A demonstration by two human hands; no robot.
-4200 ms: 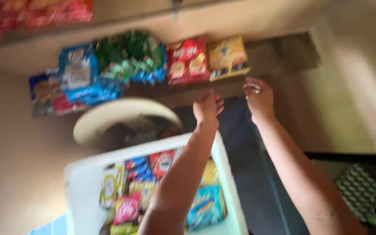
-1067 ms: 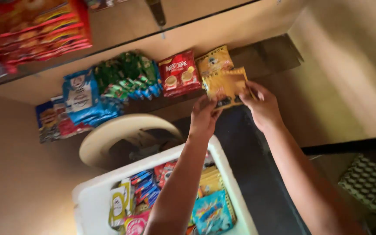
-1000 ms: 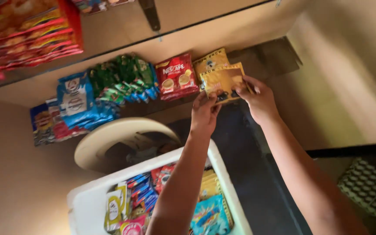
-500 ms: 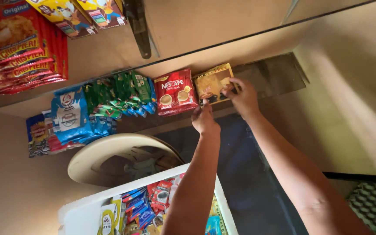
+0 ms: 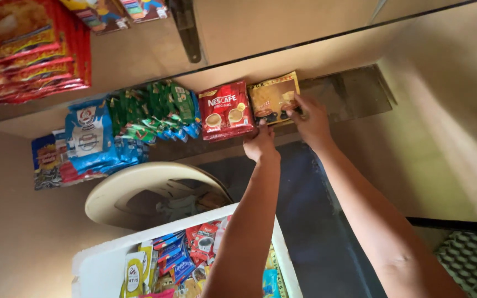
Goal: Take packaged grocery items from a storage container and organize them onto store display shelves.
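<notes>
Beige walls are framing a narrow wooden shelf [image 5: 354, 96] that is carrying a row of snack and drink packets. Both arms are reaching up to it. The right hand [image 5: 313, 121] is closing its fingers on the right edge of a yellow-brown sachet pack [image 5: 271, 98], which is standing against the wall on the shelf. The left hand [image 5: 260, 144] is pressing up at the lower edge of the same pack, fingers curled together, thumb touching the packet's bottom corner. Just beside the pack on its left, touching it, a red sachet pack [image 5: 226, 110] is leaning against the wall. Further left, green sachets [image 5: 153, 107] are hanging in a bunch, and blue packets [image 5: 92, 138] are sitting beyond them. Above, on a higher shelf, red snack bags [image 5: 28, 52] are lying stacked. Below the arms, a white tub [image 5: 100, 265] is holding assorted small packets, and a round cream lid [image 5: 150, 190] is lying behind it. A dark blue surface [image 5: 310, 221] is running under the right forearm.
</notes>
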